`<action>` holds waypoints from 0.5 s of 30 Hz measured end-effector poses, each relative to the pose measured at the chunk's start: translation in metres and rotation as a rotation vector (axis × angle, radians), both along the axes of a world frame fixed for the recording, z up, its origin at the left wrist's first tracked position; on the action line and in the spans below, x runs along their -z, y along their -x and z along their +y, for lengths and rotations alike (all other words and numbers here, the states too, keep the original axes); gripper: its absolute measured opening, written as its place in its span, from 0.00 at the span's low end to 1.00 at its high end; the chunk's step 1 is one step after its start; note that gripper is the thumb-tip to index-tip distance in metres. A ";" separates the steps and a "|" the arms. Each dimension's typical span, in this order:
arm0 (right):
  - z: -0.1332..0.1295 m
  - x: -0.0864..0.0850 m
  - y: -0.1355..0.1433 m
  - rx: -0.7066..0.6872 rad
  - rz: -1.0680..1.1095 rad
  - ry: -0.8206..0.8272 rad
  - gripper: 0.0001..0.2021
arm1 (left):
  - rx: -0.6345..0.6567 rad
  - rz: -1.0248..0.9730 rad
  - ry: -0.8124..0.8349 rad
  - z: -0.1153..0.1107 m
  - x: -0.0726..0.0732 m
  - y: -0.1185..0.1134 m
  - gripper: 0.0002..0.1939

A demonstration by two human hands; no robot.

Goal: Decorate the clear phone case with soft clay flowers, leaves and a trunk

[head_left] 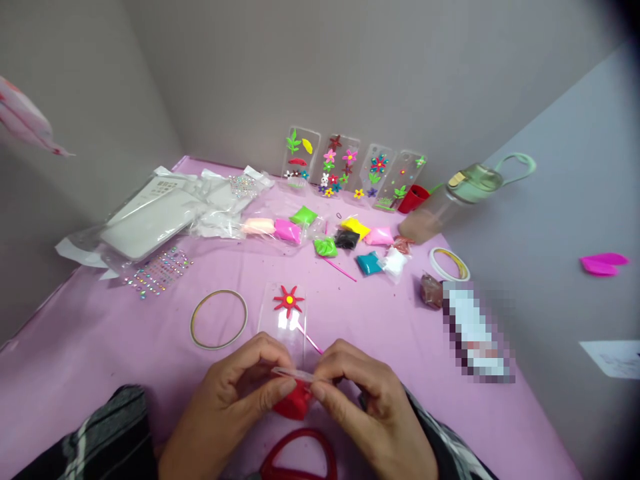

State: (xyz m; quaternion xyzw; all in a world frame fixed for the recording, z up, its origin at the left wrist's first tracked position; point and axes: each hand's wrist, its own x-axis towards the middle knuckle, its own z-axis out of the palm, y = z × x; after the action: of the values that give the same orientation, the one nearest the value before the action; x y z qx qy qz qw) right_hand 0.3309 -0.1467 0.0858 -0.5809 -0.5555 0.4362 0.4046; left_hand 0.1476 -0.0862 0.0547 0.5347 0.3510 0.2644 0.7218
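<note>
Both hands pinch the top edge of a small clear bag of red clay (293, 402), low in the middle of the view. My left hand (235, 387) grips the bag's left side between thumb and fingers. On the right side, my right hand (363, 400) does the same. Just beyond them a clear phone case (267, 313) lies flat, bearing a red clay flower (289, 300) with a yellow centre. A thin pink stick (313, 339) rests across the case's right edge. Nearest to me is a red scissors handle (300, 457), partly cut off by the frame.
Several decorated phone cases (379, 177) lean against the wall, beside a bottle (450, 200). Coloured clay packets (369, 263) lie in the middle. Plastic packages (150, 220) and a gem sheet (159, 272) are left. Tape rings (219, 319) (450, 265) lie on either side.
</note>
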 end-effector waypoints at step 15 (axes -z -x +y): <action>-0.003 0.005 0.001 0.022 -0.069 -0.095 0.09 | -0.031 0.012 -0.054 -0.002 -0.002 -0.001 0.04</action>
State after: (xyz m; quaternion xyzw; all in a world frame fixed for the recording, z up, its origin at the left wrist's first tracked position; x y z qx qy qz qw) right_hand 0.3296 -0.1494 0.0809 -0.5818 -0.5828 0.3846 0.4170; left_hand 0.1490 -0.0878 0.0563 0.5498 0.3566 0.2817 0.7008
